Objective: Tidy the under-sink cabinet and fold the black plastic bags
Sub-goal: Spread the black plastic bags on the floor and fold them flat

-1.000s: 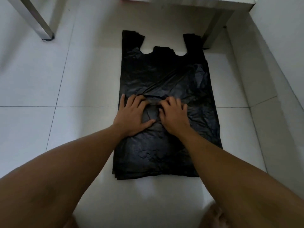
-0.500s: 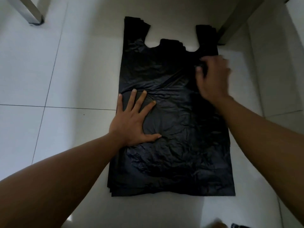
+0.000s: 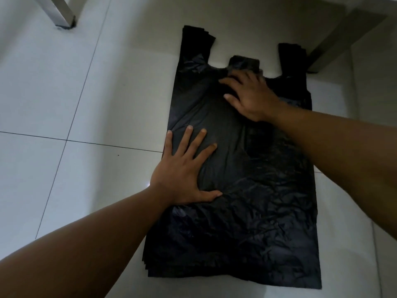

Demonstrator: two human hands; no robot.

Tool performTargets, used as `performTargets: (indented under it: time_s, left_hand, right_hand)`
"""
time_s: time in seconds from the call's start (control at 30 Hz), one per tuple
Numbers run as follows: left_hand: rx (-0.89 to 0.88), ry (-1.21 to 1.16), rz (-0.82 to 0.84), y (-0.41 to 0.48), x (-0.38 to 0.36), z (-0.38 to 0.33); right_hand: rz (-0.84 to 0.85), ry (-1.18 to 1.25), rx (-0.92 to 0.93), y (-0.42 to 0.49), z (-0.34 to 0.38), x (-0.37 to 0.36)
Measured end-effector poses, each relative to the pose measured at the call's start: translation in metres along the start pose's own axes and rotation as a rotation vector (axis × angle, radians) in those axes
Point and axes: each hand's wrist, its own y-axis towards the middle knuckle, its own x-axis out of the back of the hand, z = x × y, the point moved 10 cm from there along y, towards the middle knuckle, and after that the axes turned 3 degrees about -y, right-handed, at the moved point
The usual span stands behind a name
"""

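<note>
A stack of several black plastic bags (image 3: 253, 211) lies flat on the white tiled floor, its two handles pointing away from me. My left hand (image 3: 184, 171) presses flat on the stack's left side near the middle, fingers spread. My right hand (image 3: 251, 93) lies flat on the upper part of the stack, fingers reaching toward the centre tab between the handles. Neither hand grips the plastic.
A metal leg (image 3: 61, 12) stands on the floor at the far left. Another metal leg (image 3: 335, 44) stands at the far right, just beyond the right handle. A white wall (image 3: 378, 125) runs along the right side.
My right hand has slid from the stack's right edge by the handle leftward to the top centre. The left hand has stayed pressed in place.
</note>
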Motion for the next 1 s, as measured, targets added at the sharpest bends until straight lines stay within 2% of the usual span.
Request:
performTargets:
  time_s: [0.1,0.17,0.2,0.3,0.4,0.47,0.6,0.83,0.93,1.0]
  left_hand:
    - [-0.001,-0.013,0.010,0.000,0.000,0.000]
    - [0.006,-0.015,0.015,0.001,0.001,0.000]
    - [0.007,-0.014,0.016,0.001,0.001,0.000]
    - [0.004,-0.019,0.010,0.001,0.001,-0.002]
    - [0.003,-0.009,0.008,0.001,0.001,-0.001]
    - [0.005,-0.007,0.008,0.001,0.001,-0.001]
    - [0.007,-0.007,0.010,0.001,0.002,-0.002]
    - [0.003,-0.009,-0.006,0.001,0.005,-0.003]
    - [-0.004,-0.017,-0.006,0.001,0.005,-0.004]
    - [0.001,-0.018,0.009,0.001,0.005,-0.003]
  right_hand:
    - [0.001,0.044,-0.195,0.024,-0.051,0.005]
    - [-0.085,0.115,-0.344,0.025,-0.072,0.016]
    - [-0.160,0.150,-0.364,0.020,-0.070,0.026]
    - [-0.299,0.148,-0.202,-0.018,-0.030,0.047]
    - [-0.201,0.031,0.124,-0.070,0.018,0.024]
    - [-0.127,0.022,0.195,-0.095,0.016,0.005]
    - [-0.116,0.063,-0.029,-0.098,-0.041,0.004]
    - [-0.099,0.180,-0.615,-0.100,-0.175,0.004]
    - [-0.308,0.102,-0.718,-0.102,-0.166,0.026]
    - [-0.409,0.124,-0.614,-0.083,-0.122,0.041]
